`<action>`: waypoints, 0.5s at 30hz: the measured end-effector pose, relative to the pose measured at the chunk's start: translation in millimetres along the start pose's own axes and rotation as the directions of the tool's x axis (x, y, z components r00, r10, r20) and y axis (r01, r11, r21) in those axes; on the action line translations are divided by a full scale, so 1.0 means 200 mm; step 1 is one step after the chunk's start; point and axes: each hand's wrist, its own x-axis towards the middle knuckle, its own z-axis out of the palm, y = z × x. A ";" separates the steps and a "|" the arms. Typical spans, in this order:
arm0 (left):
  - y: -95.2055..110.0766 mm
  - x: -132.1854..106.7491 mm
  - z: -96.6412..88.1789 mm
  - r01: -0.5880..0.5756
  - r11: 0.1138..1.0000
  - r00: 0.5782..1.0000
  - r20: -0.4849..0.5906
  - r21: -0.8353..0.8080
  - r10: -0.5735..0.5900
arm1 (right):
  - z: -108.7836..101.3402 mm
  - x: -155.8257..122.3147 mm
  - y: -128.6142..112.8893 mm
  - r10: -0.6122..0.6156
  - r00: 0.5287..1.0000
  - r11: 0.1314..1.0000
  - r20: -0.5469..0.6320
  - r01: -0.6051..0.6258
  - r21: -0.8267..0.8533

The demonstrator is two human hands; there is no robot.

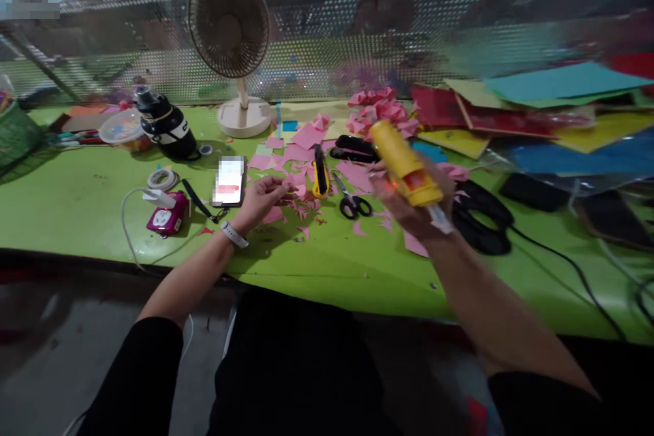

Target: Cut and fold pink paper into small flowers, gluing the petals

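Observation:
My left hand (264, 201) is low over the green table, its thumb and fingertips pinched at a pink paper piece (297, 185). Raised on the right, my right hand (411, 194) is wrapped round a yellow cylindrical tool (401, 160) with a small red glow by the fingers; motion blurs its exact kind. Between my hands lie a yellow-and-black utility knife (320, 174), black-handled scissors (352, 201) and a black stapler (353, 148). Pink paper scraps (360, 228) are scattered around them. Behind is a heap of folded pink paper shapes (381, 109).
A fan (240, 119) and black bottle (166, 126) stand at the back. Left are a lit phone (229, 180), tape roll (162, 179) and purple power adapter (166, 218) with a white cable. A black ring-shaped object (485, 218) trails a cord at right, before coloured sheets (567, 85).

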 end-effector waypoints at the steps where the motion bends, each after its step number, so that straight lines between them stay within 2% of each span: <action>1: 0.00 0.00 0.00 -0.002 1.000 1.000 0.006 -0.011 0.002 | 0.05 0.00 -0.06 -0.012 0.999 0.999 -0.053 0.013 0.030; 4: -0.01 -0.01 0.01 -0.029 0.997 0.999 0.022 -0.068 0.030 | 0.17 -0.02 -0.18 -0.106 0.992 0.981 0.069 0.093 0.168; 7: 0.00 -0.03 0.04 -0.031 0.996 0.999 0.020 -0.083 0.033 | 0.24 -0.05 -0.18 -0.168 0.977 0.960 0.135 0.130 0.249; 11: 0.00 -0.03 0.05 -0.027 0.997 1.000 0.003 -0.068 0.027 | 0.27 -0.07 -0.14 -0.174 0.968 0.957 0.181 0.123 0.263; 15: 0.01 -0.03 0.05 -0.028 0.999 1.000 -0.014 -0.040 0.028 | 0.27 -0.08 -0.14 -0.193 0.970 0.954 0.150 0.149 0.261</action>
